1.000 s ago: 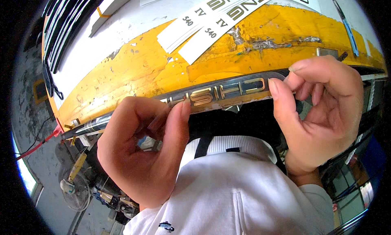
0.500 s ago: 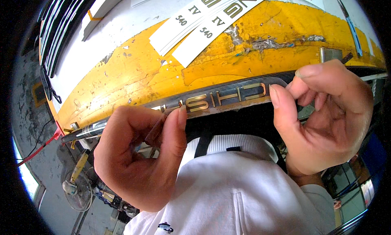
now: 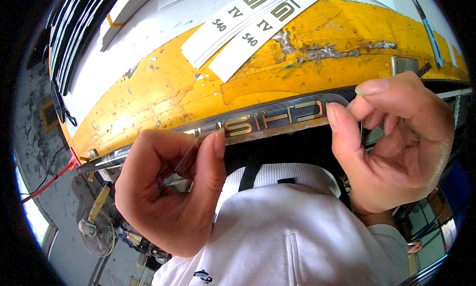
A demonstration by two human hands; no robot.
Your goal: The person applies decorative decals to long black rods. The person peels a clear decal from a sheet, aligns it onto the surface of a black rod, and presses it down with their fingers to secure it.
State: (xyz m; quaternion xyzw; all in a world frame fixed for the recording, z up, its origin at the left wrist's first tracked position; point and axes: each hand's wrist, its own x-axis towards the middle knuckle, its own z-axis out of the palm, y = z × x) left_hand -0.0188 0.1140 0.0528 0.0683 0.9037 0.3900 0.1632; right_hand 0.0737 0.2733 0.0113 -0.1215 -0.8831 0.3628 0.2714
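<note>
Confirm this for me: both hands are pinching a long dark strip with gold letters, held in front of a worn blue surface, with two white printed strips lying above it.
Not quite. The worn surface behind the dark strip is yellow, not blue, as the head view shows. The rest stands: the left hand and the right hand each pinch the strip, and two white printed strips lie above it.

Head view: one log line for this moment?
left hand: pinches dark lettered strip | right hand: pinches other end | strip: held level over yellow bench edge
</note>
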